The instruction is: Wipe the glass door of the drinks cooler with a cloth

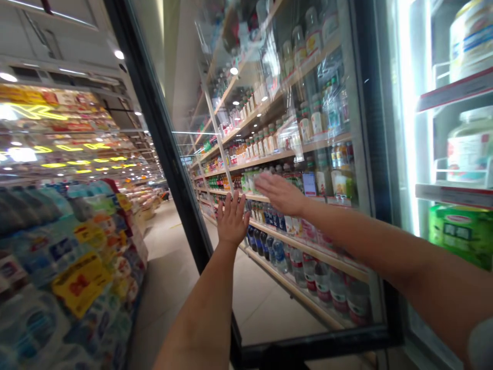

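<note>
A tall pane of smooth, glossy glass is forming the door (250,139), its straight black frame (159,133) slanting beside the aisle. In the glass, rounded bottles (304,270) are showing in rows on pale, wood-like shelves (308,249). The door is standing angled out between the aisle and a lit cooler (411,123), where a glossy green pack (458,228) and squat, light-coloured containers (470,146) are sitting behind red-edged strips.

The left hand (233,218) is standing upright before the pane, fingers fanned with clear gaps and thumb out to the side. The right hand (280,192) is stretching flat across it, fingers straight and lying nearly together, slightly blurred. Neither hand is gripping anything; whether the skin is actually touching the glass I can't tell.

The frame's upright edge is running just left of the left hand, the bottom rail (319,344) well below both. Beyond the upright, bare floor (165,241) is opening toward blurred, plastic-wrapped goods (42,257).
</note>
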